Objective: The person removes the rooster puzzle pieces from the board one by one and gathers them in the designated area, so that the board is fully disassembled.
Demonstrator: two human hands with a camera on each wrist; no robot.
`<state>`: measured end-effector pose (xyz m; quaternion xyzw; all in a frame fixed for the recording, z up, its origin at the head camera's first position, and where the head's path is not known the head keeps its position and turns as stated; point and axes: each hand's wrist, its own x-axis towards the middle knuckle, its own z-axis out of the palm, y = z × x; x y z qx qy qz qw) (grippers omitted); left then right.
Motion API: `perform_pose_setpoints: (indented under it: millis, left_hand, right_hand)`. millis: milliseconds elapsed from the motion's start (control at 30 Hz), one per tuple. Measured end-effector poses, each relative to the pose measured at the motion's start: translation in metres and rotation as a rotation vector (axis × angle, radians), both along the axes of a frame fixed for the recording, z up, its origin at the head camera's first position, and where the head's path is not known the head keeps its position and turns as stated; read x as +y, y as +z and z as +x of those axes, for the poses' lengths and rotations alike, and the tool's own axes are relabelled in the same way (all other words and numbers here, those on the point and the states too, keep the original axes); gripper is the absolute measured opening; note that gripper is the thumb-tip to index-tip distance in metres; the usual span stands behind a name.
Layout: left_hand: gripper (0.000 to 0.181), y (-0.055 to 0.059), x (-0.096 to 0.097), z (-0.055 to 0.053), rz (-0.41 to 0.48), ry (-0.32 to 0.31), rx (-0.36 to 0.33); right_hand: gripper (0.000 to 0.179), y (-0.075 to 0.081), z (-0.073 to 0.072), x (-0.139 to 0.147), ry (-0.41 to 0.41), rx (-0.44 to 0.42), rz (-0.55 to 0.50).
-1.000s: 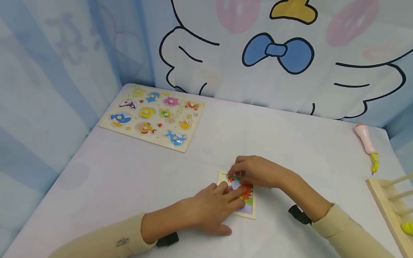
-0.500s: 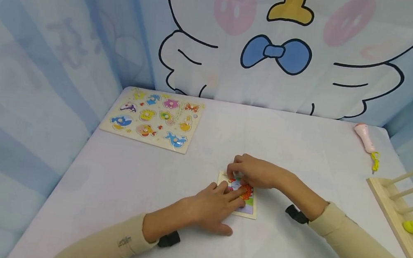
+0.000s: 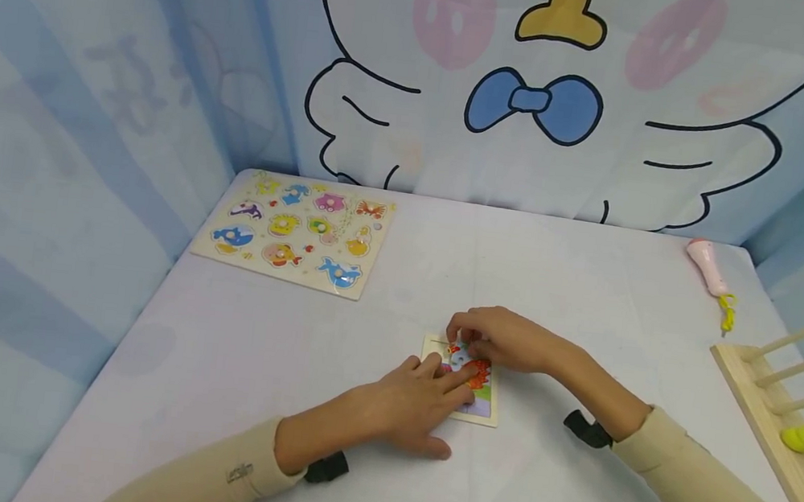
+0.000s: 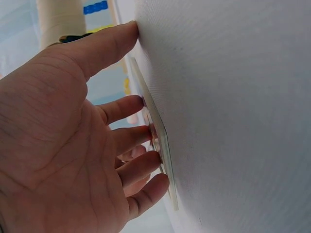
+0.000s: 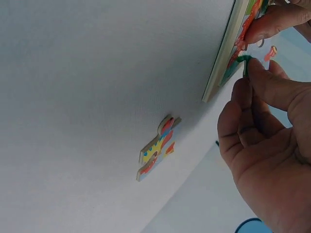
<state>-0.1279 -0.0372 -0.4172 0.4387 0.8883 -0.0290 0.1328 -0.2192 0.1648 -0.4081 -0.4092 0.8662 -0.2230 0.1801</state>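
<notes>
A small jigsaw puzzle (image 3: 483, 408) in a pale wooden frame lies near the middle of the table, its picture showing red, green and lilac. Across it rests my left hand (image 3: 412, 405), fingers spread and fingertips touching the picture; in the left wrist view the thumb reaches the table beside the frame. My right hand (image 3: 510, 338) is at the puzzle's far edge. In the right wrist view its thumb and a finger pinch a jigsaw piece (image 5: 246, 62) with a green part, tilted up at the frame's corner. Most of that piece's far side is hidden by the fingers.
Loose jigsaw pieces (image 5: 159, 148) in red, yellow and blue lie on the table by the right hand, hidden in the head view. A sea-animal peg board (image 3: 295, 233) lies back left. At right are a pink toy microphone (image 3: 707, 266) and a wooden bead frame (image 3: 777, 433).
My right hand has shifted slightly right and nearer, showing a little more of the picture's upper part. The left hand stays where it was on the puzzle.
</notes>
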Motion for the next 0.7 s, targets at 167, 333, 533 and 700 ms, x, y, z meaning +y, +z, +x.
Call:
perform_pose_setpoints:
  millis: [167, 333, 533, 700]
  left_hand:
    - [0.070, 0.000, 0.001, 0.000, -0.001, -0.008, 0.004]
    - [0.069, 0.000, 0.001, 0.000, -0.001, -0.006, 0.004]
    - [0.069, 0.000, 0.001, 0.000, -0.001, 0.001, -0.005]
    - [0.069, -0.001, 0.002, 0.001, 0.006, 0.004, 0.006]
  right_hand:
    - [0.019, -0.003, -0.002, 0.005, -0.061, -0.063, -0.050]
    - [0.008, -0.005, -0.005, 0.008, -0.065, -0.090, -0.052]
    - [0.002, -0.003, -0.005, 0.013, -0.051, -0.083, -0.076]
    - [0.004, 0.010, -0.007, 0.031, -0.132, -0.117, -0.138]
